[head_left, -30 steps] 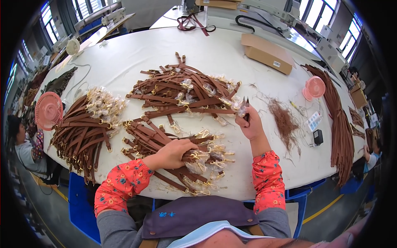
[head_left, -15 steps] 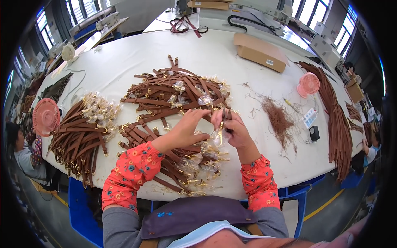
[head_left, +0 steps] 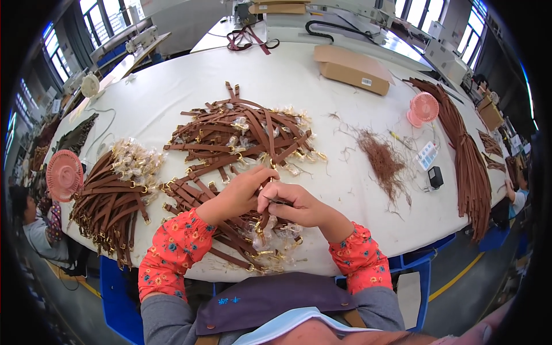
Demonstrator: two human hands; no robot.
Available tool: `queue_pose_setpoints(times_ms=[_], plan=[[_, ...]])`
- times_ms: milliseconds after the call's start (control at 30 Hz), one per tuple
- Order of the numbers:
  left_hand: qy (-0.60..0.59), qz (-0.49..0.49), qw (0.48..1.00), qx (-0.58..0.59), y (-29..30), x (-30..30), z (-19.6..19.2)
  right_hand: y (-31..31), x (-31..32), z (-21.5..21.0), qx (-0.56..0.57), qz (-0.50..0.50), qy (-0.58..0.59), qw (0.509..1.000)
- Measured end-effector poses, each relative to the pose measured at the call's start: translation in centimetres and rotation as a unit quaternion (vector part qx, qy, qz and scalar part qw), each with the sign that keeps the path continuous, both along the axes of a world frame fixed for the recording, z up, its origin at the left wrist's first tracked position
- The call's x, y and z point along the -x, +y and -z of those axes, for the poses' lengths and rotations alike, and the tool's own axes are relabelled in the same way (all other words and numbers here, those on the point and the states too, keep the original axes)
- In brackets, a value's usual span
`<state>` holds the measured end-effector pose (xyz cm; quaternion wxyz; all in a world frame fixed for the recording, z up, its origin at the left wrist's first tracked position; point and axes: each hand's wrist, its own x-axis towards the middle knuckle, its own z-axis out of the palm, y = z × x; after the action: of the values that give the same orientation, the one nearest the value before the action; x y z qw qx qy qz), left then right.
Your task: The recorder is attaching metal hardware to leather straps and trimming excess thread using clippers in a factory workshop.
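A brown leather strap (head_left: 265,220) with gold hardware passes between my hands, its lower end hanging over the near pile. My left hand (head_left: 244,188) pinches it from the left, fingers closed. From the right, my right hand (head_left: 296,204) closes on the same strap, just touching the left fingertips. Something thin and dark shows at the right fingers, too small to name. Beneath my hands lies a near pile of brown straps (head_left: 233,240) with gold clasps in clear plastic wrapping. Farther off is another heap of such straps (head_left: 215,129).
At the left sit a strap bundle (head_left: 112,201) and a pink fan (head_left: 64,175). Rightward lie brown thread scraps (head_left: 382,158), a white power strip (head_left: 426,155), a second pink fan (head_left: 423,109) and long brown strips (head_left: 460,155). A cardboard box (head_left: 353,70) stands at the back.
Both hands have come nearer to me, and the right has moved left to meet the left. The gold clasp that hung below my right hand is now lower, over the near pile.
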<state>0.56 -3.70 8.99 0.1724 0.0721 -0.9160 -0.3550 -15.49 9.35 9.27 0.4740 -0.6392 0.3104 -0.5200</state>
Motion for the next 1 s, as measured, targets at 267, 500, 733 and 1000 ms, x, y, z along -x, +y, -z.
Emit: queue_pose_setpoints(times_ms=[267, 500, 733, 1000], plan=[[0.082, -0.032, 0.95, -0.298, -2.0, -2.6, -0.1, -4.3, 3.6, 1.8, -0.003, 0.325, 0.116, 0.938], [0.081, -0.069, 0.917, -0.385, -3.0, -2.8, 1.0, -8.3, 2.4, 1.6, 0.03, 0.248, 0.207, 0.946], [0.128, -0.101, 0.885, -0.437, -3.9, -1.2, 1.2, -9.6, 4.2, 1.4, 0.071, 0.237, 0.342, 0.907], [0.134, -0.145, 0.903, -0.382, -5.5, 2.0, 2.6, -8.1, 5.6, -2.3, -0.009, 0.222, 0.396, 0.891]])
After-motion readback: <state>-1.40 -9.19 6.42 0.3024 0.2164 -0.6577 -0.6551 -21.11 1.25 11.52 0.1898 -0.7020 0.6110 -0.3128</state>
